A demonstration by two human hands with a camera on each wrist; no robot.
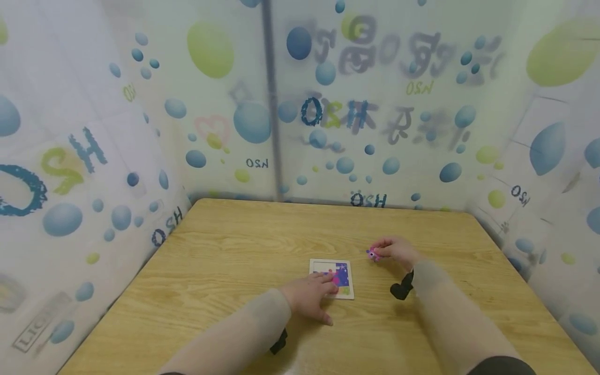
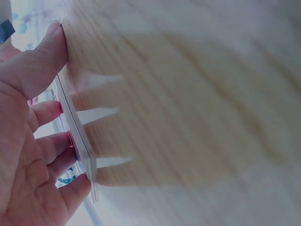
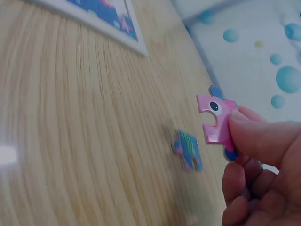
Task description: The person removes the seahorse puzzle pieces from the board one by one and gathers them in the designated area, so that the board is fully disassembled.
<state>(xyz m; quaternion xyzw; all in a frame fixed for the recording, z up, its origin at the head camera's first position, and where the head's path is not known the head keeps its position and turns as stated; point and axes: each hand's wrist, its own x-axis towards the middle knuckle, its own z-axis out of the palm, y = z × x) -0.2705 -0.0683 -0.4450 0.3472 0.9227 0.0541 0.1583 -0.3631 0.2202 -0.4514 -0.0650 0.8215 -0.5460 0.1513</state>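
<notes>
My right hand (image 1: 398,251) pinches a pink jigsaw piece (image 3: 220,117) with a printed eye and blue tabs between thumb and fingers, raised over the table. Below it in the right wrist view lies a second jigsaw piece (image 3: 189,150), blue with green and pink marks. My left hand (image 1: 308,296) rests with spread fingers on a white-framed jigsaw board (image 1: 321,266), its thumb on the table side. Purple, blue and pink pieces fill part of that board; a white patch shows at its upper left. The left fingers cover its lower left part.
The board lies flat on a wooden table (image 1: 234,250). White curtains (image 1: 309,172) printed with blue and green drops stand around the back and sides of the table. Black straps with small mounts (image 1: 400,289) sit at both wrists.
</notes>
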